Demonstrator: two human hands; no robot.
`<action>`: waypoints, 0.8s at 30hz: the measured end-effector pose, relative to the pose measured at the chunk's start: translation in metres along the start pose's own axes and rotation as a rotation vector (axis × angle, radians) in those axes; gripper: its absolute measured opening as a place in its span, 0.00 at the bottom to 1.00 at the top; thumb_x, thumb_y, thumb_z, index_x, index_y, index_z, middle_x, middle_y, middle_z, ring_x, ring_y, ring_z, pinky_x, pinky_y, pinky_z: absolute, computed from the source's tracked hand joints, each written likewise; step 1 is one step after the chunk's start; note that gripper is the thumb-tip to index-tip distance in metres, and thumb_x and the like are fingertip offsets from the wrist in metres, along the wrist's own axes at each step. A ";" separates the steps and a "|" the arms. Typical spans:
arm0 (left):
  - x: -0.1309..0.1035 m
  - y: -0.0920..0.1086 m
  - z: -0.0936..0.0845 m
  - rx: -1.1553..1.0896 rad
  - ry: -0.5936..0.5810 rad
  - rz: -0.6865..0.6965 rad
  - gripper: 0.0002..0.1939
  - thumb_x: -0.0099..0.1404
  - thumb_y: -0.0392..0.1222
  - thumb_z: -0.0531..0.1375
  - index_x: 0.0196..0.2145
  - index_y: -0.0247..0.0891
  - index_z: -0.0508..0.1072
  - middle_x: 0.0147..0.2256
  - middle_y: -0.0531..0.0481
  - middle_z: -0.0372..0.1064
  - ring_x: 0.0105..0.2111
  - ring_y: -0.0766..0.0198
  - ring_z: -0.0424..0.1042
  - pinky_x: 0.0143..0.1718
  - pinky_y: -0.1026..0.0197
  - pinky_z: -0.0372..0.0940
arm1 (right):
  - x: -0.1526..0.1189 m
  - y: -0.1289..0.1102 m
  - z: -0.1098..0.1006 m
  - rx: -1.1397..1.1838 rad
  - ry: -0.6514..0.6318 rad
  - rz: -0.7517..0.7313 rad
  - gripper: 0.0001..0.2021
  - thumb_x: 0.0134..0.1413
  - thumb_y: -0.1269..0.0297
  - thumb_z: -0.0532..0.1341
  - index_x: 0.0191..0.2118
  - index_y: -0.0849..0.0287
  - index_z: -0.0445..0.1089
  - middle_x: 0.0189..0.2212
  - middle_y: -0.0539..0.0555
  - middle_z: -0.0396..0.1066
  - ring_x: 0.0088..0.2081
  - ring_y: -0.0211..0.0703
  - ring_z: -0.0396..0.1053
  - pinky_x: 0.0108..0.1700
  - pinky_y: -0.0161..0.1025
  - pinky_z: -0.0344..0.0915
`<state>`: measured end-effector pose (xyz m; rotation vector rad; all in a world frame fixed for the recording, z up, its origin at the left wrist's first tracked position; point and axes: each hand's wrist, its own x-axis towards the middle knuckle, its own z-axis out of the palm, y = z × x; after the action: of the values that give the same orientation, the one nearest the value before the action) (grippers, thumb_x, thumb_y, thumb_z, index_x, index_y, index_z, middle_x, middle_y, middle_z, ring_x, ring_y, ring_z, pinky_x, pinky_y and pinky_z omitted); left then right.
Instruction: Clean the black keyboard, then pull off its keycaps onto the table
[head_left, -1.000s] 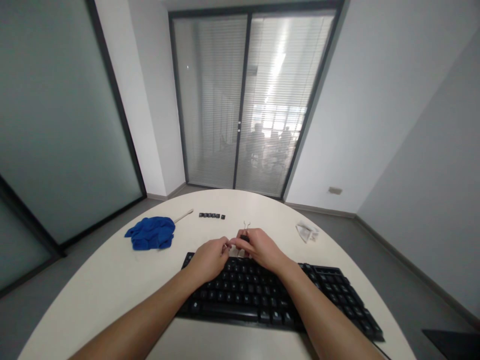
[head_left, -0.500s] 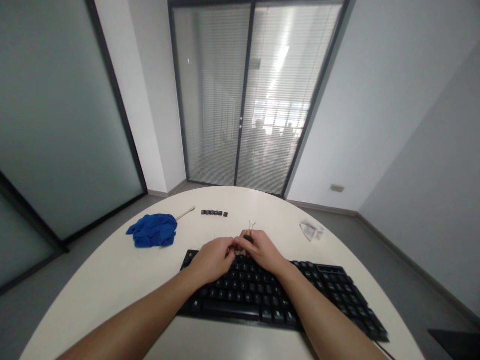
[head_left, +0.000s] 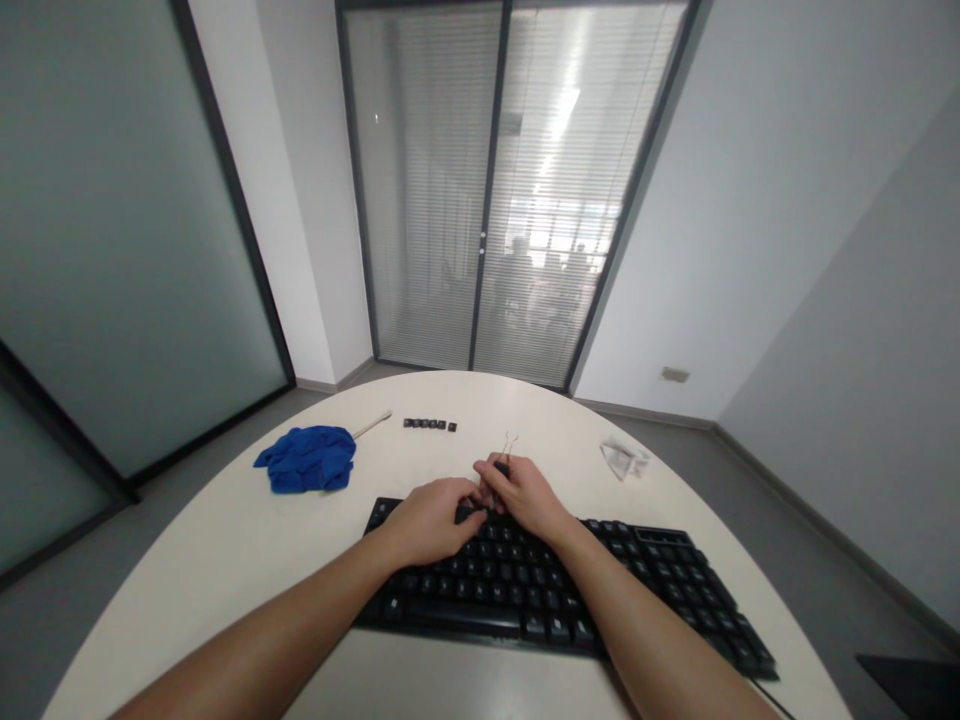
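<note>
A black keyboard (head_left: 465, 613) lies under both of my forearms, tilted slightly on the table. My right hand (head_left: 523, 495) is closed around the dark handle of a wire keycap puller (head_left: 511, 442), whose two thin wire prongs point up and away from me. Beside it, my left hand (head_left: 435, 518) rests over the upper left of the keyboard. Its thumb and index finger are apart, with dark keys showing between them; the fingertips touch the top rows near the right hand. Whatever lies beneath the fingers is hidden.
Several loose black keycaps (head_left: 429, 424) stand in a row beyond the keyboard. A crumpled blue cloth (head_left: 307, 460) lies at left, with a pale-handled stick (head_left: 373, 425) poking out. A white crumpled wrapper (head_left: 624, 459) is at right on the round table (head_left: 247, 560).
My right hand has drawn slightly away from my left, and the puller's prongs have shifted up and to the right. The left thumb and index finger have spread apart.
</note>
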<state>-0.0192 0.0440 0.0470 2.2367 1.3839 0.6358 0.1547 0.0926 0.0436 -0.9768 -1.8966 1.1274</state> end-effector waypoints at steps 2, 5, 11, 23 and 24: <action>0.000 0.000 0.000 -0.037 0.011 0.007 0.11 0.63 0.45 0.57 0.40 0.43 0.76 0.40 0.49 0.77 0.40 0.56 0.74 0.41 0.59 0.65 | 0.001 0.001 -0.002 0.050 0.048 0.024 0.22 0.60 0.45 0.55 0.26 0.59 0.65 0.15 0.45 0.62 0.16 0.33 0.60 0.20 0.31 0.57; 0.001 0.000 0.000 -0.105 0.023 0.001 0.11 0.64 0.45 0.56 0.40 0.43 0.76 0.38 0.50 0.77 0.38 0.57 0.74 0.40 0.59 0.65 | 0.004 0.003 -0.004 0.076 0.079 0.035 0.22 0.59 0.44 0.55 0.26 0.59 0.65 0.14 0.45 0.61 0.15 0.33 0.59 0.20 0.31 0.58; 0.005 -0.006 0.004 -0.200 0.062 -0.077 0.14 0.65 0.47 0.55 0.42 0.40 0.75 0.36 0.48 0.77 0.35 0.58 0.74 0.38 0.60 0.65 | 0.006 0.006 -0.005 0.125 0.161 0.001 0.19 0.57 0.45 0.58 0.34 0.59 0.67 0.21 0.46 0.66 0.19 0.34 0.64 0.23 0.33 0.62; 0.011 -0.011 0.006 -0.395 0.095 -0.056 0.14 0.67 0.46 0.53 0.43 0.38 0.73 0.39 0.47 0.76 0.39 0.60 0.74 0.43 0.60 0.65 | 0.003 0.002 -0.004 0.153 0.120 -0.093 0.17 0.58 0.48 0.59 0.37 0.60 0.67 0.27 0.51 0.72 0.29 0.39 0.70 0.30 0.35 0.65; 0.011 -0.011 0.006 -0.387 0.090 -0.070 0.14 0.68 0.47 0.52 0.41 0.37 0.73 0.38 0.48 0.77 0.38 0.60 0.74 0.43 0.60 0.65 | 0.003 0.001 -0.004 0.148 0.119 -0.097 0.17 0.58 0.49 0.58 0.37 0.60 0.67 0.27 0.52 0.72 0.29 0.39 0.70 0.31 0.35 0.65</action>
<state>-0.0192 0.0576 0.0377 1.8669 1.2496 0.9030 0.1572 0.0973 0.0445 -0.8419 -1.7210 1.1109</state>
